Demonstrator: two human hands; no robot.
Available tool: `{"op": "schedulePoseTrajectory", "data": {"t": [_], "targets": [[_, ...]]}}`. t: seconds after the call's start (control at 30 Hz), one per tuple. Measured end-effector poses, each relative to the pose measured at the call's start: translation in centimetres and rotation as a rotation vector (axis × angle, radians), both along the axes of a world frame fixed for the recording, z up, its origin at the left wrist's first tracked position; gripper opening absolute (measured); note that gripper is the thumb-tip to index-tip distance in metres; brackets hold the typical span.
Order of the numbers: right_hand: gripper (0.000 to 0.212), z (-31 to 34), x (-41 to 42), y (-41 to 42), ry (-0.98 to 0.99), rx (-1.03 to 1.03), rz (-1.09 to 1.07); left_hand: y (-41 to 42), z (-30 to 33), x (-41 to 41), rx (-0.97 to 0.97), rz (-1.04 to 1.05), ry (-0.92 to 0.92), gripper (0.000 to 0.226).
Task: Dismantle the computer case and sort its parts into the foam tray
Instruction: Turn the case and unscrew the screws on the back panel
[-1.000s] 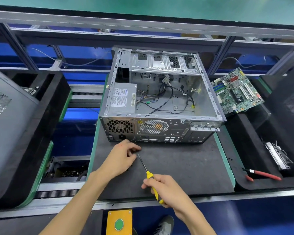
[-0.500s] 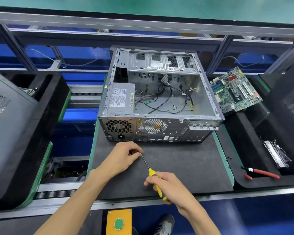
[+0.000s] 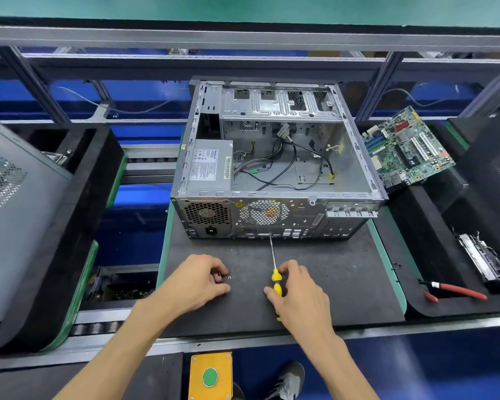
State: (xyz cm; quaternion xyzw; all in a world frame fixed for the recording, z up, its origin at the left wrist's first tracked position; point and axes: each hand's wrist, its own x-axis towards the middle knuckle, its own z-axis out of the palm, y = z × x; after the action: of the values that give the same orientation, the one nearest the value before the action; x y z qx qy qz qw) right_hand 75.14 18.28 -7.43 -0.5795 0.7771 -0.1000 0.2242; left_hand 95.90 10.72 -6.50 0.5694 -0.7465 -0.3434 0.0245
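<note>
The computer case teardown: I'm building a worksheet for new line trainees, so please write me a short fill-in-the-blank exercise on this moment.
1. The right hand grips a screwdriver whose handle is ____.
2. The removed motherboard lies to the ____ of the computer case.
3. The cutters on the foam tray have ____ handles.
4. The button on the yellow box is ____.

Missing words: yellow; right; red; green
</note>
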Motion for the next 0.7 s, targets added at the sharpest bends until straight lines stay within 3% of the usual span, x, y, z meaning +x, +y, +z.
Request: {"op": "schedulePoseTrajectory", "data": {"t": [0.07, 0.13, 0.2, 0.27, 0.4, 0.57, 0.7], "targets": [[0.035, -0.1, 0.2, 0.1, -0.021, -0.051, -0.015, 0.6, -0.4, -0.5, -0.044, -0.006, -0.069, 0.021], [0.023, 0.0, 0.5, 0.4, -0.167, -0.173, -0.058, 1.0, -0.7, -0.8, -0.102, -0.011, -0.118, 0.013], [0.011, -0.1, 1.0, 0.4, -0.397, -0.276, -0.128, 1.1, -0.9, -0.8, -0.14, -0.009, -0.146, 0.01], [0.012, 0.2, 1.7, 0.3, -0.623, -0.278, -0.211, 1.0, -0.8, -1.0, -0.147, 0.007, -0.167, 0.013], [0.026, 1.4, 3.3, -0.5, -1.323, -0.026, -0.522, 0.4, 0.1, -1.7, -0.086, 0.093, -0.168, 0.015], [0.043, 1.9, 4.0, -1.6, -1.771, 0.133, -0.779, 0.3, 3.0, -1.7, 0.052, 0.237, 0.214, 0.018], [0.052, 2.2, 4.3, -2.4, -2.001, 0.235, -0.831, 1.8, 5.3, -3.9, 0.007, 0.004, 0.323, 0.029]]}}
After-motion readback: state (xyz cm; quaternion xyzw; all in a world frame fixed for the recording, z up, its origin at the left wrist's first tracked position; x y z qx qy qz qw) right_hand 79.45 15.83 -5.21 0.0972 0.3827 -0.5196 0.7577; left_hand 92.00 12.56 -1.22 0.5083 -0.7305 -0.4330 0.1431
